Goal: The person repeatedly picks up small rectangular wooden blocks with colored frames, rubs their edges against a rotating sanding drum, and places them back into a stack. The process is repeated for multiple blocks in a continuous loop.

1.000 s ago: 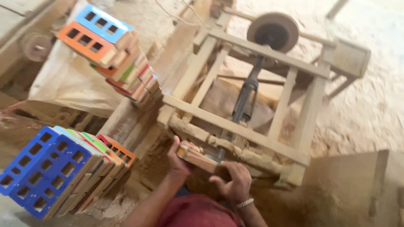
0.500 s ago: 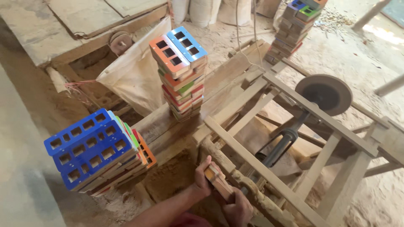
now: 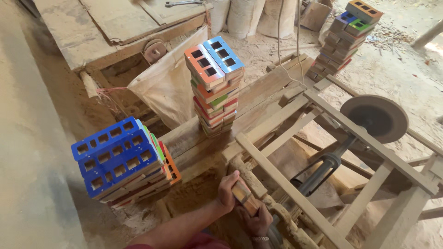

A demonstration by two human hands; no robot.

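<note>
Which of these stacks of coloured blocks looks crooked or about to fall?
The stack of blue-topped blocks at lower left leans over, tipped toward the left, its layers fanned out. The middle stack stands upright but uneven, blocks jutting at its sides. The far stack looks steadier.

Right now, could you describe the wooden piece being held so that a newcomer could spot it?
Start at the wooden frame with the grey disc. At its near corner, the left hand and right hand grip one small wooden block. Unlike the stacked ones, it is single.

Bright daylight falls from the far right, glaring on the sandy ground (image 3: 406, 69), while the near left is shaded and slightly soft.
</note>
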